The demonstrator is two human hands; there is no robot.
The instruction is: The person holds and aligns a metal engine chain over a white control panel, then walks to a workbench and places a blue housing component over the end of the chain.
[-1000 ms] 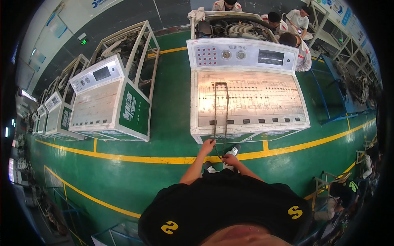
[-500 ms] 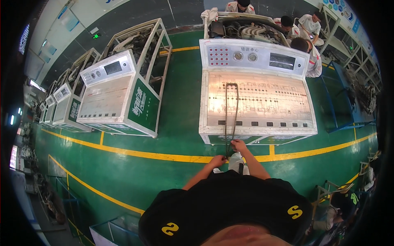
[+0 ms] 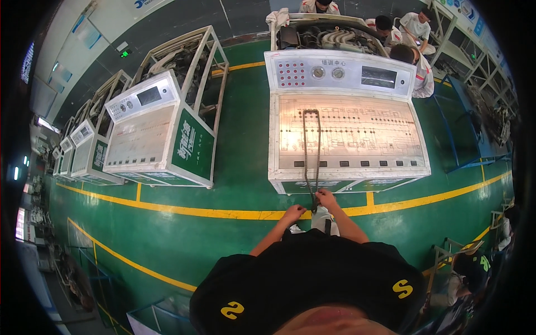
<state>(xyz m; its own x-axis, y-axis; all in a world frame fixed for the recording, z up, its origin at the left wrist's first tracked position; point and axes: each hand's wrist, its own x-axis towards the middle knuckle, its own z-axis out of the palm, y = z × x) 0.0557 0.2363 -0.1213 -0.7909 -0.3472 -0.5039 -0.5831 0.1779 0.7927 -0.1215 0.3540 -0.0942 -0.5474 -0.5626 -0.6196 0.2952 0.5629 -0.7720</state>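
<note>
A long dark metal chain (image 3: 319, 139) runs as a narrow loop down the slanted front panel of a test bench (image 3: 357, 128). Its top bend rests on the panel, and its lower end comes off the bench edge toward me. My right hand (image 3: 325, 197) is closed around the chain near that lower end, and a short length dangles below the fingers. Just left of it, my left hand (image 3: 293, 213) is apart from the chain with its fingers curled together. Whatever its fingertips hold, if anything, is too small to make out.
An engine (image 3: 335, 36) in a frame stands behind the bench, with several people beside it. More benches (image 3: 145, 123) line the left side. Yellow lines (image 3: 234, 213) cross the green floor. A seated person (image 3: 466, 273) is at the lower right.
My left hand has come away from the chain and moved slightly left and up. The chain's lower strands have drawn together under my right hand, which keeps its grip.
</note>
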